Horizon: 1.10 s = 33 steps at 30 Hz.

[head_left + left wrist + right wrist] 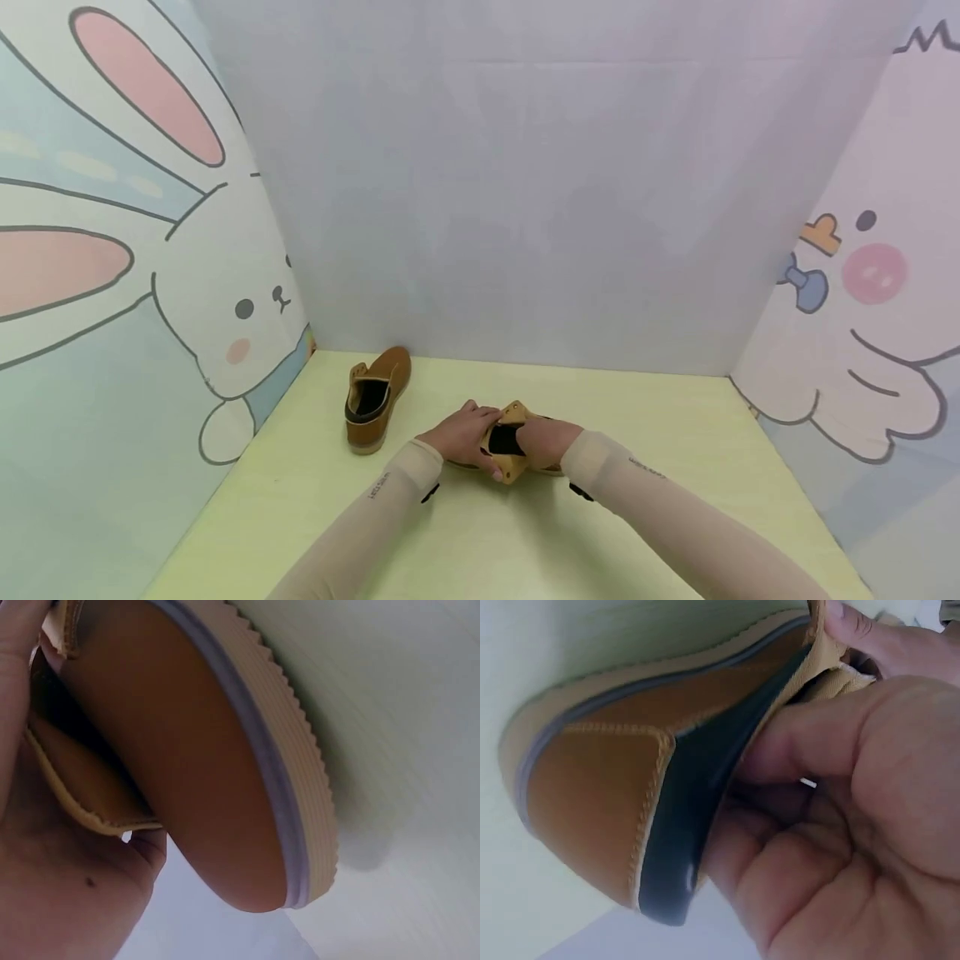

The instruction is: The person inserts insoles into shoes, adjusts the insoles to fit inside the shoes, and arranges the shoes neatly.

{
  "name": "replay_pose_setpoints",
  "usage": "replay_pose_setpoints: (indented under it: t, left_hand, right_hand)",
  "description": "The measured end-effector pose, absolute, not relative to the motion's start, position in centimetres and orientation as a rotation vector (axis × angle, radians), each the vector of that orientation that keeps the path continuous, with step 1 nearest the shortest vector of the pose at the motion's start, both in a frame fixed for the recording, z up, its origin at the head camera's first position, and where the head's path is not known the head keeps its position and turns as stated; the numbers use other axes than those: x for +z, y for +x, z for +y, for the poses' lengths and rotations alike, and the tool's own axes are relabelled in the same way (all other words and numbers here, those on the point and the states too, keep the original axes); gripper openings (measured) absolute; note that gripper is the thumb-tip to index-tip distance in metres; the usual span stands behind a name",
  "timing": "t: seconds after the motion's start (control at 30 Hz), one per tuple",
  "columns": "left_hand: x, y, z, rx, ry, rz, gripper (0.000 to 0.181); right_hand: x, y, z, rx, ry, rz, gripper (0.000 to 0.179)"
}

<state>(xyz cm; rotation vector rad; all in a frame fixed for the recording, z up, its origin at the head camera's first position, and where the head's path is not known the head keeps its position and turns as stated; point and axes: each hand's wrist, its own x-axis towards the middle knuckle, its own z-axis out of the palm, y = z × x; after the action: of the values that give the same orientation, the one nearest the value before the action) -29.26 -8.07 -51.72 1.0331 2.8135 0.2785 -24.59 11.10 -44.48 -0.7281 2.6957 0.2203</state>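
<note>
A brown leather shoe (508, 442) sits on the table in front of me, its toe to the left and its heel to the right. My left hand (465, 435) holds it from the toe side, fingers spread over the tan eyelet flaps. The left wrist view has the smooth brown toe (180, 750) and ridged pale sole, that hand along the left edge. My right hand (551, 442) grips at the heel opening, its curled fingers dipping inside past the dark padded collar (694, 795). Those fingertips are hidden in the shoe.
A second, matching brown shoe (375, 404) stands at the back left, toe pointing away. The pale yellow table (660, 467) ends at a plain grey backdrop (517, 208). Side panels with a cartoon rabbit (217, 308) and a cartoon chick (870, 333) flank it.
</note>
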Motion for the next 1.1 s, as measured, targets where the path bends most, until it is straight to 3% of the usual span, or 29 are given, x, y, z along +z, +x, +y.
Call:
replay_pose_setpoints:
  t: [0.4,0.57,0.83,1.1]
  left_hand:
    - [-50.7,-29.0,-8.1,0.318,1.014,2.777,0.116]
    - [-50.9,-28.8,-8.1,0.302,1.025,2.782,0.114]
    - [-51.2,-28.4,-8.2,0.309,1.015,2.804,0.115]
    - [-51.2,-28.2,-8.2,0.265,1.016,2.846,0.117]
  right_hand:
    - [-44.5,-25.5,10.7,0.431,-0.69,2.703,0.014]
    - [-44.2,-25.7,10.7,0.314,-0.643,2.71,0.011]
    - [-44.5,-27.1,13.0,0.113,-0.853,3.013,0.015]
    - [-45.9,-28.1,15.5,-0.121,-0.715,3.048,0.016]
